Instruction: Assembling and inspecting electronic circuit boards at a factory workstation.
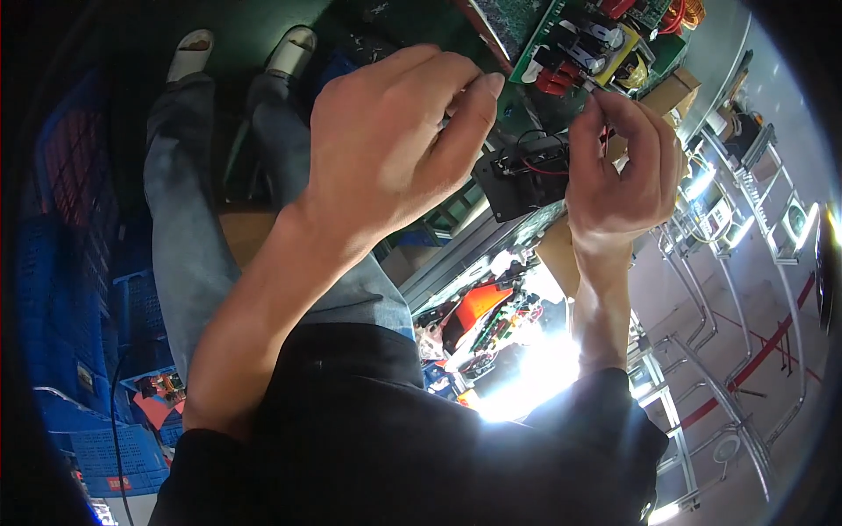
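My left hand (386, 140) is closed, the thumb pressed along the curled index finger. Whatever it may hold is hidden behind the fingers. To its right, my right hand (624, 167) pinches with thumb and index finger. The thing at those fingertips is too small to make out. Between the hands sits a black boxy part (524, 180) with thin red and black wires running over it; neither hand plainly grips it. Just beyond the right fingertips lie a green circuit board (535, 48) and some red and black components (561, 74).
Bundled orange-red wire (684, 16) and a cardboard box (674, 92) lie at the far right. A bright lamp glares over cluttered parts, among them an orange piece (482, 302). Blue plastic crates (118, 456) stack up on my left. My legs (189, 193) stretch out beneath.
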A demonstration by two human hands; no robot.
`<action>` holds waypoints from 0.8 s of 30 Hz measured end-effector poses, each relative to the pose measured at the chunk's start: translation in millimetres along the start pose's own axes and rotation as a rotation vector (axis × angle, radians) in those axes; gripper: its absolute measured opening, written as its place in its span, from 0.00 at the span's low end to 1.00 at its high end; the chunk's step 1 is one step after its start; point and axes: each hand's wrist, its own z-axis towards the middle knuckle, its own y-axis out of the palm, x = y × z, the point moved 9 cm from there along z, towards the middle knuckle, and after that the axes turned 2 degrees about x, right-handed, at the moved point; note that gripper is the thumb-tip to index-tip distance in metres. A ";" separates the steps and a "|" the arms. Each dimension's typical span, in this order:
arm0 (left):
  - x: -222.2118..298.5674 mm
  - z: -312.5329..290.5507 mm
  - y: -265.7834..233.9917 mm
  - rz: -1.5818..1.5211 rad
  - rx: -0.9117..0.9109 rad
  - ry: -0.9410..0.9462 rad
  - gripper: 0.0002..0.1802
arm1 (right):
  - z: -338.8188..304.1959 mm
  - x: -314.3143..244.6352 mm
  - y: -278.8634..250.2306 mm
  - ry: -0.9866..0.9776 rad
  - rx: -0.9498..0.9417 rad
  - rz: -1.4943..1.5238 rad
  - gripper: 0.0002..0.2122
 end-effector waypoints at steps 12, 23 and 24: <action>-8.4 -1.6 -6.9 0.041 -0.036 0.004 0.12 | 7.6 -29.3 -5.8 -0.683 -0.018 -0.178 0.10; -11.3 -1.3 -8.2 0.005 0.013 -0.035 0.16 | 8.7 -15.4 -5.8 -0.404 -0.051 -0.103 0.09; -10.7 -2.2 -7.0 0.015 -0.004 -0.016 0.14 | 6.3 -16.7 -4.5 -0.404 -0.050 -0.103 0.09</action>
